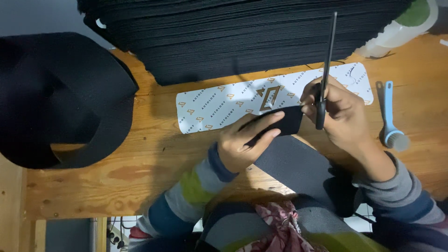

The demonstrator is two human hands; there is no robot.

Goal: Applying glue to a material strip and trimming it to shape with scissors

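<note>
- Head view: the left hand (242,144) pinches the folded end of a wide black elastic band (280,122), thumb on top and fingers curled beneath, so the end sits taut just above the wooden table (140,172)
- The band runs from that grip back toward the person's lap, where it lies grey in the light across the knees
- The right hand (343,114) is closed round the handles of a pair of black scissors (326,60); the blades point away from the body and look shut or almost shut, the handles touching the band's far edge
- Beneath both hands lies a white patterned template strip (224,105) carrying a brown outlined mark; the band's end is just above its right part
- A tall stack of cut black pieces (242,37) sits behind the strip, a large roll of black webbing (60,98) lies at the left, a blue-handled brush (389,121) at the right, a white and green bottle (406,23) in the far corner
- To cut well, I judge the left grip should keep the band flat and square against the strip, with the fingertips clear of the blade path, and the blades should meet the edge at a right angle so the end comes off straight rather than skewed
</note>
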